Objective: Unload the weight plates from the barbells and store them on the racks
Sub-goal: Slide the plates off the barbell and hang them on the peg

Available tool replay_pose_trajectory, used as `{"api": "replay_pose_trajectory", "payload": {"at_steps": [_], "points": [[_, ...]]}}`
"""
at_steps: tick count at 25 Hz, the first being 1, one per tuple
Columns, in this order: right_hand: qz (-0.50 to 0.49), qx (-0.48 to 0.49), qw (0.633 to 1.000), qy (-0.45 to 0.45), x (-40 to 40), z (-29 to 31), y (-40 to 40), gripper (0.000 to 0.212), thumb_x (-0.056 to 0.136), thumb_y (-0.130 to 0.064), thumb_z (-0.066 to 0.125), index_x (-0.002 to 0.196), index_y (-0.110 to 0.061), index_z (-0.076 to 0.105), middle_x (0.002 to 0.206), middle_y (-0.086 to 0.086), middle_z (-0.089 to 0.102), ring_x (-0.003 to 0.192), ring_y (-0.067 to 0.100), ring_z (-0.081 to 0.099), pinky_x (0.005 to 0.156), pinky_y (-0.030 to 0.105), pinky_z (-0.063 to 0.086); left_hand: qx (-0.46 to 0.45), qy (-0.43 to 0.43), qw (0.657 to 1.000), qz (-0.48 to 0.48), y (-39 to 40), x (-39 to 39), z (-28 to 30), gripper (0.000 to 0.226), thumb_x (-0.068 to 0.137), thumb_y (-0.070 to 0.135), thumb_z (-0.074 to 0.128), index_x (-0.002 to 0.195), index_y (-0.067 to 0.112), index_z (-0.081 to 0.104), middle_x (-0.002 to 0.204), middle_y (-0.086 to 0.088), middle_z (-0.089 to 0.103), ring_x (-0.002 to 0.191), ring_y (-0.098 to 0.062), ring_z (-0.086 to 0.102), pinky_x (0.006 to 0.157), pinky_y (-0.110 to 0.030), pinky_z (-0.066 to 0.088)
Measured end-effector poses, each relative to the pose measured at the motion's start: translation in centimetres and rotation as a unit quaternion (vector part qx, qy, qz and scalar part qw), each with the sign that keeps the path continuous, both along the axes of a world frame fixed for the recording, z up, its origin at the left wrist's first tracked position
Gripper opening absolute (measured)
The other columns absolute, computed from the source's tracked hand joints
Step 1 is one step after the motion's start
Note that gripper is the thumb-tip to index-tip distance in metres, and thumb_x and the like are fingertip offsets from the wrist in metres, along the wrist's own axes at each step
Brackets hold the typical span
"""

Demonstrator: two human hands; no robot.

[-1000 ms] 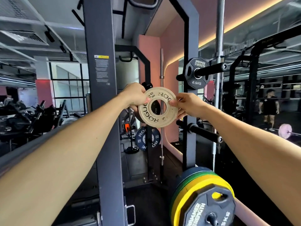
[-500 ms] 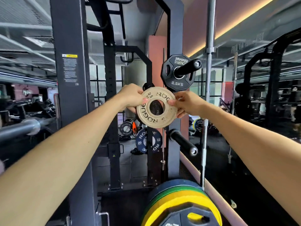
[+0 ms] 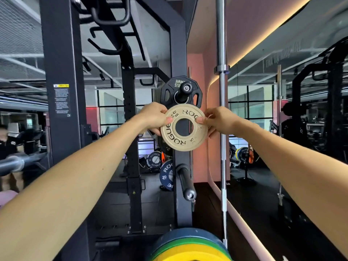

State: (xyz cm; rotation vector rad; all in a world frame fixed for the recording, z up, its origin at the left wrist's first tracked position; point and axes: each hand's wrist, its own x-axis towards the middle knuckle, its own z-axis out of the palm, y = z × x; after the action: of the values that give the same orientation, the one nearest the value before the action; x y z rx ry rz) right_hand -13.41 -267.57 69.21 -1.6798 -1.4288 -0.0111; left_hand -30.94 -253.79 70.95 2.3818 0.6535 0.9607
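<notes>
The rack upright (image 3: 180, 53) carries a black plate (image 3: 167, 93) on its upper storage peg (image 3: 185, 90); the lower peg (image 3: 185, 182) is bare. At the near bottom edge, a stack of blue, green and yellow plates (image 3: 190, 247) is cut off. The black plate's lettering is partly hidden. Both arms reach straight out: the left hand (image 3: 154, 117) and right hand (image 3: 218, 120) pinch the tan Rogue plate (image 3: 184, 127) by opposite rims, thumbs on its face, upright just below the upper peg.
</notes>
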Motion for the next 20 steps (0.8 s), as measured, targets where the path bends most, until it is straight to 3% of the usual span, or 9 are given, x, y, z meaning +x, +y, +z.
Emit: {"api": "replay_pose_trajectory", "payload": {"at_steps": [5,12,15,20], "points": [[0.004,0.039,0.999,-0.025,1.4,4.3,1.4,0.026,0.094,-0.03,0.06,0.101,-0.005,0.058,0.079,0.015,0.066,0.058,0.022,0.068,0.056,0.03,0.061,0.061,-0.024,0.998,0.011,1.1,1.3,4.4,0.013,0.095,0.016,0.057,0.106,0.011,0.064,0.09,-0.01,0.071,0.075,-0.021,0.072,0.067,-0.038,0.061],[-0.001,0.084,0.996,-0.034,4.3,9.3,3.4,0.028,0.094,-0.028,0.06,0.101,-0.002,0.056,0.077,0.019,0.066,0.053,0.021,0.067,0.047,0.026,0.057,0.104,-0.077,0.991,0.021,3.0,4.6,9.4,0.016,0.094,0.017,0.058,0.105,0.01,0.066,0.089,-0.01,0.071,0.074,-0.022,0.072,0.068,-0.04,0.061],[-0.004,0.088,0.996,-0.03,5.7,10.0,4.7,0.024,0.094,-0.029,0.059,0.091,-0.006,0.055,0.079,0.021,0.067,0.055,0.022,0.068,0.047,0.027,0.057,0.115,-0.093,0.989,0.027,4.2,6.2,10.1,0.013,0.094,0.017,0.058,0.102,0.012,0.066,0.09,-0.011,0.069,0.074,-0.021,0.07,0.066,-0.039,0.061],[-0.007,0.09,0.996,-0.016,8.4,9.3,8.3,0.03,0.096,-0.03,0.056,0.103,-0.001,0.052,0.079,0.022,0.066,0.051,0.02,0.066,0.045,0.028,0.056,0.178,-0.099,0.976,0.081,7.5,9.4,9.9,0.01,0.092,0.024,0.06,0.101,0.02,0.06,0.097,-0.006,0.065,0.08,-0.023,0.062,0.058,-0.03,0.052]]}}
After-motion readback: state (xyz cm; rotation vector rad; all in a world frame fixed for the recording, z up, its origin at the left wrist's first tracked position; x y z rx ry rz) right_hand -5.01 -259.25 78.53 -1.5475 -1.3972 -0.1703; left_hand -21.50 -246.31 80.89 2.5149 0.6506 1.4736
